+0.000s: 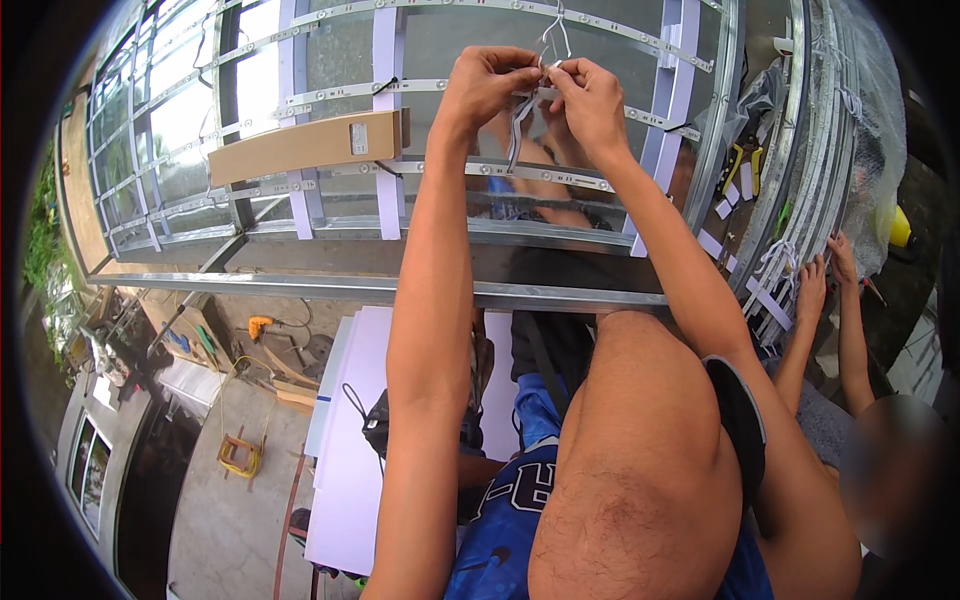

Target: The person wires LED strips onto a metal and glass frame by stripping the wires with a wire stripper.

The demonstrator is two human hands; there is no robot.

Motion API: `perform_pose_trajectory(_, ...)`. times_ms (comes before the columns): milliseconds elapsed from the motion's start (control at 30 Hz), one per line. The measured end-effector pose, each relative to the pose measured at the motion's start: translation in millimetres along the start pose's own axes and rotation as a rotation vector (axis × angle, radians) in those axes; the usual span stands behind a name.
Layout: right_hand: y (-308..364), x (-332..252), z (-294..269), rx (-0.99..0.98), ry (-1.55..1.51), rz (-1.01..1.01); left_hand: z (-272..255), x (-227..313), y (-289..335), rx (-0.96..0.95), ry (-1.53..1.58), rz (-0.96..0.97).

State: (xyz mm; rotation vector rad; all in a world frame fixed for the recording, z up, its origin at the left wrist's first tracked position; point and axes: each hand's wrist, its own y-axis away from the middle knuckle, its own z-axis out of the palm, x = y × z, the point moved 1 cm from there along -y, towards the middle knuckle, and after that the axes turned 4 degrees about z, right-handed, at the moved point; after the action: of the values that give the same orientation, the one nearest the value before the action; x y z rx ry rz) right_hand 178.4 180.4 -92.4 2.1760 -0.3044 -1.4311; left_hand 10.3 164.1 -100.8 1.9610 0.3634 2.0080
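My left hand (490, 88) and my right hand (592, 105) meet over the upper middle of a metal frame (540, 236). Both pinch thin wires (516, 140) between thumb and fingertips. The exact spot where the wires join is hidden by my fingers. White wire loops (553, 30) rise above the hands, and grey-white ends dangle below. Behind them run white light strips (350, 92) dotted with small round lenses, fixed across pale upright bars (388, 60). A shiny sheet behind the strips mirrors my arms.
A long brown cardboard box (300, 148) rests on the strips at left. Yellow-handled pliers (741, 170) lie right of the frame. Another person's hands (812, 288) touch bundled metal strips (835, 120). Below left are white panels (345, 450), an orange drill (262, 326) and a yellow cord reel (240, 456).
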Motion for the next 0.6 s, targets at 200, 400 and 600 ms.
perform_pose_trajectory(200, 11.2, -10.0, -49.0, -0.077, -0.008, -0.013, 1.4, 5.2, 1.0, -0.022, -0.045, 0.029)
perform_pose_trajectory(400, 65.3, -35.6, -154.9, 0.225, 0.101, -0.389, 1.3, 4.7, 0.0, -0.03, -0.042, 0.025)
perform_pose_trajectory(600, 45.6, 26.3, -297.1, 0.679, -0.001, -0.189, 1.4, 1.8, -2.4, -0.037, 0.037, 0.025)
